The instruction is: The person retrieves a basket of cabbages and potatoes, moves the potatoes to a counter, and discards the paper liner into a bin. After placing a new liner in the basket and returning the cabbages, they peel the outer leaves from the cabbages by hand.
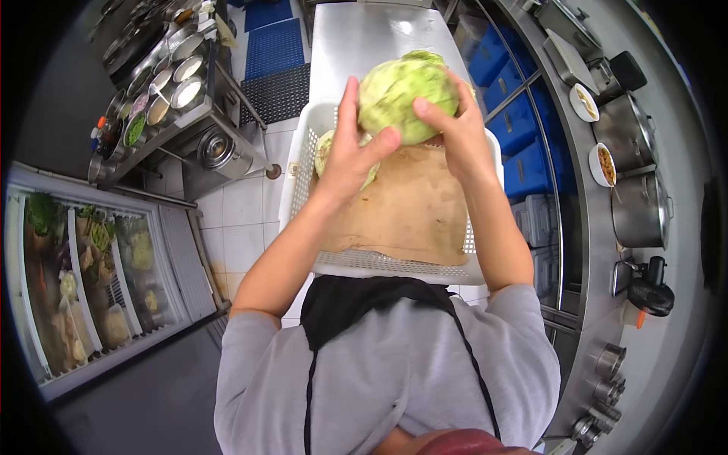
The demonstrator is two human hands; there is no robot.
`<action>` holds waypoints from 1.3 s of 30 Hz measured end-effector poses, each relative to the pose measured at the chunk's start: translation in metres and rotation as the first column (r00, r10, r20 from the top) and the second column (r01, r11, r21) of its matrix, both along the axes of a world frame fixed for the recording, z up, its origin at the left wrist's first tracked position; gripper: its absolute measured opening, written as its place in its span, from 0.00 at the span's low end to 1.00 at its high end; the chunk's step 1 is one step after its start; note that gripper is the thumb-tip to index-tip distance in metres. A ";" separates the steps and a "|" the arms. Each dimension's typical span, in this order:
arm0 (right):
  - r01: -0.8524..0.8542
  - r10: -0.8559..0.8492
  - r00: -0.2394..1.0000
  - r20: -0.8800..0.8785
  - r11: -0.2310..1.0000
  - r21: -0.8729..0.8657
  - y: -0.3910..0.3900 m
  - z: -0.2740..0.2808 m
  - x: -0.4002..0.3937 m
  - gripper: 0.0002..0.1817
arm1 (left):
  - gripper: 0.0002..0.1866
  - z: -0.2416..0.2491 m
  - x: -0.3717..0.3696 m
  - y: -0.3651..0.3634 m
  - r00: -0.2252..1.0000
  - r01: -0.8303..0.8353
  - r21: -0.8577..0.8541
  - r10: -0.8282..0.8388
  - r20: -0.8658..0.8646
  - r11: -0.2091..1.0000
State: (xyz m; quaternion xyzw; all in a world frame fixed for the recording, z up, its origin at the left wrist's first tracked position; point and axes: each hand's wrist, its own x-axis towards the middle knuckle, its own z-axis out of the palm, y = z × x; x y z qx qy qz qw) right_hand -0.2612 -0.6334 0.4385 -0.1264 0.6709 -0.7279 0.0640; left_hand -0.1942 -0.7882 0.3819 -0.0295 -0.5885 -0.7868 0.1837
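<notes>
A large pale green cabbage [406, 95] is held between my two hands, above the far part of a white perforated basket [299, 189]. My left hand [353, 144] grips its left side, thumb pointing inward. On the right side, my right hand [455, 129] wraps the cabbage with the thumb across its front. Beneath my left hand, a second cabbage [324, 152] lies in the basket, partly hidden by that hand. Brown paper [402, 208] with stains lines the basket.
Beyond the basket stands a steel table [364, 53]. Left are a rack of metal bowls [187, 92] and a glass-topped chiller [163, 258] with vegetables. A steel counter [584, 265] on the right bears pots [637, 208] and white bowls [601, 164]; blue bins [527, 171] sit below.
</notes>
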 end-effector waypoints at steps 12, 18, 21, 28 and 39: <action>-0.085 0.119 0.780 -0.614 0.993 0.084 0.037 -0.012 0.019 0.16 | 0.58 0.009 0.005 0.026 0.946 0.157 0.752 -0.316 0.071 0.640; -0.099 0.074 0.777 -0.625 0.995 -0.006 0.056 -0.014 0.015 0.12 | 0.58 -0.001 0.005 0.051 0.955 0.121 0.721 -0.278 0.103 0.682; -0.037 0.040 0.748 -0.663 0.999 0.018 0.068 -0.011 0.013 0.10 | 0.58 0.002 0.006 0.062 0.961 0.141 0.625 -0.258 0.100 0.768; -0.211 0.137 0.919 -0.370 0.963 -0.169 0.088 -0.021 0.004 0.10 | 0.55 0.001 0.008 0.083 0.982 0.104 0.587 -0.176 0.067 0.803; -0.233 0.239 0.916 -0.323 0.971 0.058 0.095 -0.014 0.001 0.07 | 0.53 -0.013 0.019 0.091 1.000 -0.007 0.441 0.004 0.006 0.897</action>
